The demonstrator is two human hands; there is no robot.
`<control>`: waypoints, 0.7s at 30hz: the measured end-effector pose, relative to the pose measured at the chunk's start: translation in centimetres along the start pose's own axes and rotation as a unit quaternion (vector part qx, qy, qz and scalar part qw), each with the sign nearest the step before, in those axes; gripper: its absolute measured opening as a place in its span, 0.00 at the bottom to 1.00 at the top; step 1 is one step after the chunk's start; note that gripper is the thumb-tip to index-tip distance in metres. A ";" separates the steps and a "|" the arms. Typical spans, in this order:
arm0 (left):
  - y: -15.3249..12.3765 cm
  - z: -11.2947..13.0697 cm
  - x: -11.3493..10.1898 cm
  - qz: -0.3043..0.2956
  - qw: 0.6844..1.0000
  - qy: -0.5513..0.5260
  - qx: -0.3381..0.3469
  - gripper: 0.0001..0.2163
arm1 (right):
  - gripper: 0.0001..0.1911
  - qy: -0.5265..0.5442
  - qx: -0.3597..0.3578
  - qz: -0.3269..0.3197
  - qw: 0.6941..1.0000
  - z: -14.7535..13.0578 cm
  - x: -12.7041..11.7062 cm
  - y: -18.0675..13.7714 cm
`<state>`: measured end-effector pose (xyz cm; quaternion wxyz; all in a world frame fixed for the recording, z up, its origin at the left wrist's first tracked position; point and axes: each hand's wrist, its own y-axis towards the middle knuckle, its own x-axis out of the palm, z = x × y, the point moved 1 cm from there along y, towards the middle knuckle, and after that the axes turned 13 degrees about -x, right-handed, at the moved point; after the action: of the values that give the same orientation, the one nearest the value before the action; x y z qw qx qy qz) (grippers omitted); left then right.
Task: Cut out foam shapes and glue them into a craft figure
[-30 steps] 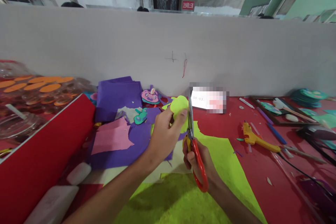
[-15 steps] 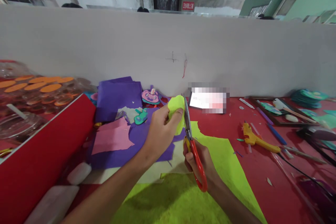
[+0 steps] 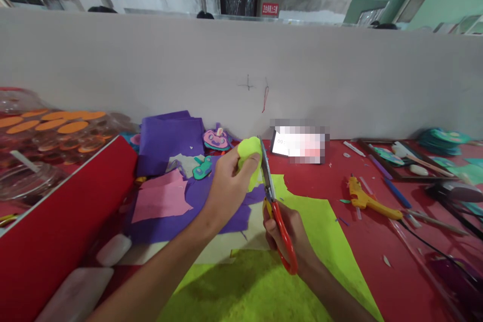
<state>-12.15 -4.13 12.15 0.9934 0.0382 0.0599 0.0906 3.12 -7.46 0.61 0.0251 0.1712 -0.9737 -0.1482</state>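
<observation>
A pale partition (image 3: 181,65) spans the back, and in front of it spreads the red worktop (image 3: 362,256). A large lime sheet (image 3: 241,292) covers the near middle of the worktop. On the left a red board (image 3: 68,216) slants across, with clear cups topped by orange discs (image 3: 73,126) beyond it. Purple sheets (image 3: 169,146) lie right of the board, and a pink piece (image 3: 162,198) with a ragged edge rests on them. At the far right a dark-rimmed frame (image 3: 405,178) holds small items.

Near the middle, the person's left hand (image 3: 228,178) is raised, its grip pinching a rounded lime piece (image 3: 249,147) between thumb and fingers. The right hand (image 3: 290,226) is lower and to the right, its grip closed around the handles of red-handled scissors (image 3: 269,192). The blades point upward along the right edge of the lime piece; whether they touch it cannot be told. Behind the blades, to the right, a lit screen (image 3: 298,145), partly blurred out, stands by the partition. A yellow glue gun (image 3: 372,201) lies well to the right, just beside a blue stick (image 3: 397,192). A small teal shape (image 3: 203,168) lies left of the raised hand.
</observation>
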 end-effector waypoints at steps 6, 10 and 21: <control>-0.1 0.3 -0.1 0.010 1.000 0.018 0.014 0.11 | 0.30 0.044 0.000 -0.014 0.999 0.2 0.4 0.0; -0.2 0.5 -0.1 0.015 0.998 0.056 0.027 0.12 | 0.30 0.088 -0.002 -0.033 0.996 0.1 0.9 0.0; -0.2 0.6 0.1 -0.036 0.990 0.128 0.043 0.11 | 0.28 0.098 -0.016 0.002 0.995 -0.4 0.9 0.2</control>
<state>-11.91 -4.37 12.69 0.9775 0.0671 0.1918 0.0562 2.29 -7.71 1.08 0.1238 0.1823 -0.9644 -0.1460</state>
